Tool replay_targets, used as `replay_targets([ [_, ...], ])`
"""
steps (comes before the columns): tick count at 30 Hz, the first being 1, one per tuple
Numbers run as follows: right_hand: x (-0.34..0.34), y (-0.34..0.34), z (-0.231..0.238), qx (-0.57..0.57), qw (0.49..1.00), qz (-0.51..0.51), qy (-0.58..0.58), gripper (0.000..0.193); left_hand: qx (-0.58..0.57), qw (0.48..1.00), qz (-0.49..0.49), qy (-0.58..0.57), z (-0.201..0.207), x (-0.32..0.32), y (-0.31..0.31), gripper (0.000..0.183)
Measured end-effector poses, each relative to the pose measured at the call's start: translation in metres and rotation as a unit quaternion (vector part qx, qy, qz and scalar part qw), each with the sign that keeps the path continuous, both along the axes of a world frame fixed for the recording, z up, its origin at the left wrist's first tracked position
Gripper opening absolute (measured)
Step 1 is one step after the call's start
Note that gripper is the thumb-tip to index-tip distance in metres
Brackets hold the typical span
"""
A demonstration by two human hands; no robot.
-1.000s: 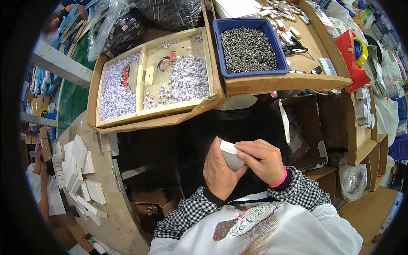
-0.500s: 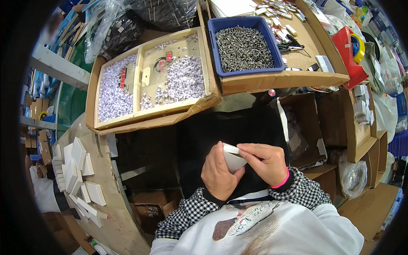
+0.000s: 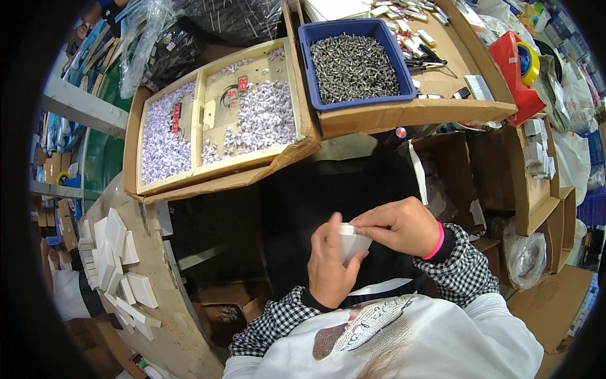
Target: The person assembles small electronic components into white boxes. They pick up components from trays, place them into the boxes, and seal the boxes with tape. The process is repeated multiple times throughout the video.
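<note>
A small white box (image 3: 353, 247) is held upright in front of my body, over dark cloth. My left hand (image 3: 327, 273) wraps around it from the left, thumb and fingers on its sides. From the right, my right hand (image 3: 399, 226) pinches the box's top edge between thumb and fingertips. The fingers partly cover the top, so I cannot tell whether its flap is fully closed. On the board at the left lies a loose pile of similar white boxes (image 3: 144, 290).
Ahead is a two-part wooden tray (image 3: 197, 120) of small white pieces. To its right, a blue bin (image 3: 363, 106) holds small metal parts. A red tape dispenser (image 3: 510, 76) stands far right, above cardboard boxes (image 3: 536, 208).
My right hand has shifted slightly right, its forearm swinging outward, still pinching the box top. The box sits slightly lower and further right, and my left fingers have lifted a little.
</note>
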State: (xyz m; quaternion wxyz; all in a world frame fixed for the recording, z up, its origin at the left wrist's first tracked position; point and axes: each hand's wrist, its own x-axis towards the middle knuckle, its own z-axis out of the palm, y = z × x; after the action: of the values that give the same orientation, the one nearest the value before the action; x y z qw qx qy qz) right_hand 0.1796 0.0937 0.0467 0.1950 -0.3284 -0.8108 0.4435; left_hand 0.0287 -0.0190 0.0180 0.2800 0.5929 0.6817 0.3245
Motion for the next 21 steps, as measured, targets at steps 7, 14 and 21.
replay_targets([
  [7,-0.01,-0.002,-0.011,-0.089,0.993,0.041,0.06,0.019,0.023,0.996,-0.043,-0.074,-0.01,-0.029,-0.001,0.06],
  [14,-0.029,-0.04,-0.017,-0.138,0.985,-0.081,0.07,0.032,0.027,0.96,0.052,-0.273,-0.034,-0.037,-0.011,0.046],
  [21,-0.017,-0.029,-0.019,-0.129,0.981,-0.084,0.115,0.039,0.071,0.983,0.016,-0.171,-0.029,-0.026,-0.001,0.057],
])
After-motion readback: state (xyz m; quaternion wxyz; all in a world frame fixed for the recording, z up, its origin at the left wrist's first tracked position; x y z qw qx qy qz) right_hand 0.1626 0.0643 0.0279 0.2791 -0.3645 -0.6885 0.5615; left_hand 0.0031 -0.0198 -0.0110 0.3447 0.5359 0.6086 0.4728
